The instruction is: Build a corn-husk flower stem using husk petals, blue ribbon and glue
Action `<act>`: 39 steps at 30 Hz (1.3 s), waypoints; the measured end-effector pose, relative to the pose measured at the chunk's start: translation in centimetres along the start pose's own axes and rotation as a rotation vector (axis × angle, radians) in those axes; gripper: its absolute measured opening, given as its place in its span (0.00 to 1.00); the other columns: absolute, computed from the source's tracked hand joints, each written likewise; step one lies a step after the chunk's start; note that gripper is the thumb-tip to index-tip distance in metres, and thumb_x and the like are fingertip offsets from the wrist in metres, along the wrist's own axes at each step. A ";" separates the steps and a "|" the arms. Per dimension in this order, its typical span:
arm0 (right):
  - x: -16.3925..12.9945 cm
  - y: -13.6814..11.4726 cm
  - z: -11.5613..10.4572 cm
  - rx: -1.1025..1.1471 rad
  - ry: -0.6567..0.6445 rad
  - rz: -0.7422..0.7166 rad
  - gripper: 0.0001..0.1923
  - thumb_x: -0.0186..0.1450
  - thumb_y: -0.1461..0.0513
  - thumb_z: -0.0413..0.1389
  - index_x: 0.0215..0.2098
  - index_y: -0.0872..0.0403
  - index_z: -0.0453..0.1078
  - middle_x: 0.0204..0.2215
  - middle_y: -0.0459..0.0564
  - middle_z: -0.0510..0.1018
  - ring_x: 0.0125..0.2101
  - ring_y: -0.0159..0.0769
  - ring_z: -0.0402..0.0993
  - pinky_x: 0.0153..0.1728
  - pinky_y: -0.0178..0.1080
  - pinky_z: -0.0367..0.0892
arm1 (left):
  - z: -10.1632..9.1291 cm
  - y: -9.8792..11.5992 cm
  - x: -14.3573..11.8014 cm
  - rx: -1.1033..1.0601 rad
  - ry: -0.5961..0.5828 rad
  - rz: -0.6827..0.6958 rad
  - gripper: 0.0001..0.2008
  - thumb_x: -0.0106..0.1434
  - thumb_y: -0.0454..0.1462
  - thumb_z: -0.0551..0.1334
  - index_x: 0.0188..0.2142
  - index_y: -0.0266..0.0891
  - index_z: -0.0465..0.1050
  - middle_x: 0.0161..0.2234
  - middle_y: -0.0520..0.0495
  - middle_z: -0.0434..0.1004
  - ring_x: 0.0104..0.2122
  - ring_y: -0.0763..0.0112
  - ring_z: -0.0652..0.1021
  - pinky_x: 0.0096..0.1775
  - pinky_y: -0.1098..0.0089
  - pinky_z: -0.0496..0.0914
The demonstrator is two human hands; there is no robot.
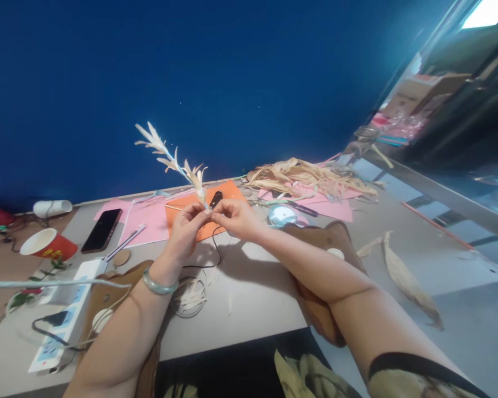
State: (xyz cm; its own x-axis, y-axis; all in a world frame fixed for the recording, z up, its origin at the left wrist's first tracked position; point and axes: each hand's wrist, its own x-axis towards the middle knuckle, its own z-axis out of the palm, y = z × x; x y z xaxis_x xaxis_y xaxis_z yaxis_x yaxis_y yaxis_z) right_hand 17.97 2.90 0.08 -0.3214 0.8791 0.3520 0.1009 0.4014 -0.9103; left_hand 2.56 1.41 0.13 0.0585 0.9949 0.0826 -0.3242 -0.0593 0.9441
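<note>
I have my left hand [186, 224] and my right hand [234, 216] meeting above the grey table [253, 298], both pinched on the base of a pale, feathery dried-husk sprig [172, 160] that rises up and to the left against the blue wall [232, 83]. Under my hands lies an orange paper sheet [232, 193], with a black phone [102, 230] and a red paper cup [48, 244] further left and a heap of dried husks [307, 178] to the right.

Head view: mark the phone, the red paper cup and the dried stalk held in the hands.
phone [102, 230], head view, middle of its dark screen.
red paper cup [50, 245], head view, its red side wall.
dried stalk [172, 160], head view, mid-stem above the hands.
</note>
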 end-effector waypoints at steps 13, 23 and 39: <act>0.5 0.0 -0.3 0.652 -0.314 0.244 0.19 0.56 0.53 0.67 0.26 0.54 0.63 0.12 0.34 0.64 0.11 0.21 0.58 0.13 0.27 0.54 | -0.9 1.4 0.2 0.002 -0.194 -0.022 0.12 0.48 0.41 0.75 0.27 0.36 0.80 0.29 0.47 0.79 0.31 0.70 0.77 0.39 0.68 0.73; 0.5 -0.5 -0.8 0.096 -0.085 0.190 0.14 0.57 0.56 0.64 0.25 0.57 0.67 0.16 0.41 0.70 0.15 0.24 0.63 0.16 0.29 0.58 | -0.6 1.3 0.0 0.314 -0.076 0.039 0.17 0.53 0.47 0.71 0.28 0.35 0.72 0.26 0.48 0.78 0.30 0.67 0.81 0.39 0.64 0.78; -0.6 0.0 1.0 -0.087 0.067 0.051 0.13 0.62 0.55 0.59 0.27 0.57 0.70 0.24 0.49 0.76 0.24 0.30 0.67 0.24 0.32 0.62 | -0.1 0.5 -0.4 0.380 0.118 0.109 0.18 0.52 0.47 0.71 0.28 0.36 0.70 0.22 0.51 0.76 0.23 0.68 0.80 0.28 0.70 0.76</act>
State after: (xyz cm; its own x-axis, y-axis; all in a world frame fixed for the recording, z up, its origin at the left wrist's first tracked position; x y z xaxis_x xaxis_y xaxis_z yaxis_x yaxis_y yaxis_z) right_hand 17.23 2.08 -0.35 -0.2502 0.9132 0.3218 0.1975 0.3735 -0.9063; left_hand 2.26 0.95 0.53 -0.0731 0.9824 0.1719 0.0501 -0.1686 0.9844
